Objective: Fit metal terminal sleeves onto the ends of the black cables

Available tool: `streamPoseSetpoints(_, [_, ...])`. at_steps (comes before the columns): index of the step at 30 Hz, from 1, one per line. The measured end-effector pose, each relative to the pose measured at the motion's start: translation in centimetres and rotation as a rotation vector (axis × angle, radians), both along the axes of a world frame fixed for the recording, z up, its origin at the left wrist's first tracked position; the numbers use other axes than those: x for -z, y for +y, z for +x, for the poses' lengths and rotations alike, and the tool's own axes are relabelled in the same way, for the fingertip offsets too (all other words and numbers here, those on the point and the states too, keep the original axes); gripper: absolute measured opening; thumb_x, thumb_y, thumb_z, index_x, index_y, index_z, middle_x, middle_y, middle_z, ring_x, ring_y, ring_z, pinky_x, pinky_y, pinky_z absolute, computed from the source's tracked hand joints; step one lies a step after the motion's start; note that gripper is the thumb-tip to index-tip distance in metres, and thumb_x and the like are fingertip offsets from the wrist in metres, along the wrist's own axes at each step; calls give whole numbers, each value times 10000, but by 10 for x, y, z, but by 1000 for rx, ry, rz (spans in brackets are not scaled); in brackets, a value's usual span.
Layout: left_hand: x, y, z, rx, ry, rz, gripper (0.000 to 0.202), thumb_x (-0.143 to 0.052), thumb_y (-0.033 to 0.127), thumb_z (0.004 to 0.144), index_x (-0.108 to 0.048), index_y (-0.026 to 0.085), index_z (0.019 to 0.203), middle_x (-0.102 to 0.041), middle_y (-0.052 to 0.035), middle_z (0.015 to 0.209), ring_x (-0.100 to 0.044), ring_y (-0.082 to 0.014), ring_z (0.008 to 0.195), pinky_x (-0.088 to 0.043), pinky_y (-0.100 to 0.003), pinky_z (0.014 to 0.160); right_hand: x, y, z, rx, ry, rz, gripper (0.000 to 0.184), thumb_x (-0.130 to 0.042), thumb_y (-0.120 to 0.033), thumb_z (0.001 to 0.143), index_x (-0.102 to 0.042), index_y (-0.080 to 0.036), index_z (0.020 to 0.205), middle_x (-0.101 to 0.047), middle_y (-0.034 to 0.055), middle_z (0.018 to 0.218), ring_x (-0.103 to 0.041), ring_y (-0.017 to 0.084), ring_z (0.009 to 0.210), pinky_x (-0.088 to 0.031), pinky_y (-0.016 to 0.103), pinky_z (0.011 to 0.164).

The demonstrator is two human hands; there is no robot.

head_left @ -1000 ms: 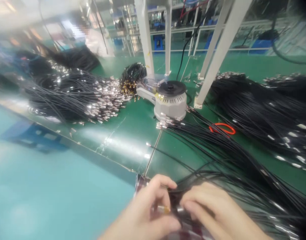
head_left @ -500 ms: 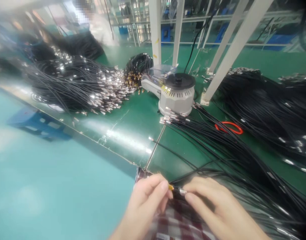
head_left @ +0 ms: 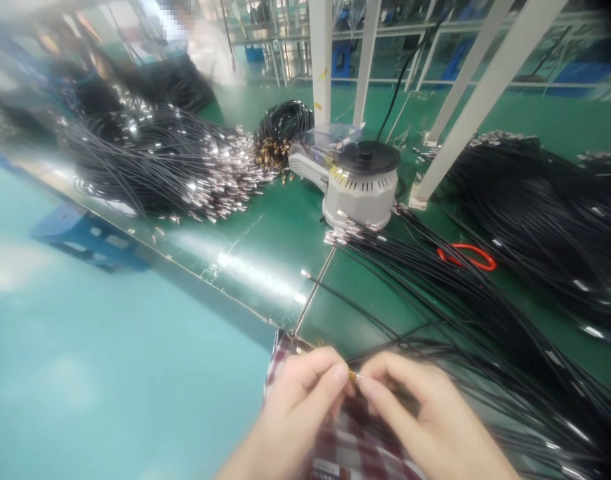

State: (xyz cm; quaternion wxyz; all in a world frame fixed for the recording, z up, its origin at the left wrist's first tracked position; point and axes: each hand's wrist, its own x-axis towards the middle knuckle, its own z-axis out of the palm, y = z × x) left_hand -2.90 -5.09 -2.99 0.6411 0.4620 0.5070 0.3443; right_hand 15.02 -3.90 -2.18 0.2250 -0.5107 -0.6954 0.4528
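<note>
My left hand [head_left: 298,407] and my right hand [head_left: 425,417] meet at the bottom of the view, fingertips pinched together. Between them sits a small gold connector [head_left: 354,377] on the end of a thin black cable [head_left: 435,353]. The left fingers pinch the connector tip; the right fingers pinch the cable just behind it. The cable runs right into a large spread of black cables [head_left: 475,313] across the green table [head_left: 265,240]. A plaid cloth [head_left: 355,447] lies under my hands.
A grey round machine with a black top [head_left: 362,183] stands mid-table, metal-tipped cable ends at its base. More cable bundles [head_left: 160,167] lie left, another pile [head_left: 545,200] right. An orange loop [head_left: 468,257] lies among cables. White frame posts [head_left: 321,60] rise behind. A person stands far left.
My fingertips have closed in, so the connector is now almost covered. The view has shifted slightly; the table's things sit a little further right and lower.
</note>
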Motion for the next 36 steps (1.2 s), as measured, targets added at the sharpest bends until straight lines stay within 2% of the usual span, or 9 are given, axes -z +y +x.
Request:
streamPoseSetpoints(8, [4,-4,7,-61,-9,51,382,-471,421,956,-508,186,657,-399,53,562,-342,-106,528,-303,-244,516,10,-10,-2,99,-80,317,175,-515,-290,934,-655,-242,841,-712,3,721,-638,166,604,-466,255,590])
streamPoseSetpoints(13, [2,-5,6,-18,57,73,387,-453,408,963,-463,191,643,-390,49,580,-339,-108,543,-302,-244,521,4,-3,-6,63,307,-366,353,-456,-421,957,-479,-219,668,-575,-30,495,-545,127,451,-434,213,477])
streamPoseSetpoints(15, [2,-5,5,-8,92,83,381,-449,403,964,-463,191,648,-378,48,593,-339,-111,559,-303,-243,531,5,-3,-7,62,388,-493,371,-443,-452,956,-447,-221,665,-553,-39,469,-516,117,417,-427,209,458])
streamPoseSetpoints(21, [-1,-3,6,-16,30,53,398,-440,433,960,-442,195,642,-396,39,622,-341,-118,585,-328,-244,563,13,-11,-6,109,-8,199,236,-490,-316,943,-601,-223,757,-670,5,647,-604,150,579,-443,247,579])
streamPoseSetpoints(23, [-1,-3,6,-26,36,42,407,-449,453,949,-438,195,634,-390,39,617,-344,-121,586,-329,-247,561,12,-9,-6,60,60,58,247,-482,-341,947,-563,-221,747,-655,0,617,-586,140,532,-434,232,537])
streamPoseSetpoints(26, [0,-3,6,-18,43,19,421,-468,465,934,-423,195,614,-351,47,599,-326,-119,576,-306,-250,541,10,-5,-9,23,348,-495,328,-434,-461,956,-437,-225,727,-566,-38,500,-477,104,405,-372,193,435])
streamPoseSetpoints(28, [0,-2,6,-8,38,1,417,-468,462,935,-417,196,618,-334,52,601,-314,-117,574,-295,-250,535,10,-5,-12,51,417,-601,346,-421,-493,954,-416,-226,734,-540,-50,485,-431,92,386,-342,185,421])
streamPoseSetpoints(33, [0,0,8,3,33,-23,425,-460,482,935,-406,197,624,-354,49,618,-335,-118,589,-313,-249,555,12,-11,-10,61,101,-18,303,-445,-361,966,-491,-220,702,-586,-25,570,-544,123,528,-411,199,521])
streamPoseSetpoints(36, [1,-1,8,-51,17,-34,420,-478,481,926,-438,194,622,-353,52,599,-322,-114,564,-298,-248,533,6,-8,-3,-24,43,23,291,-416,-316,982,-469,-234,707,-586,-40,568,-560,121,522,-413,187,493])
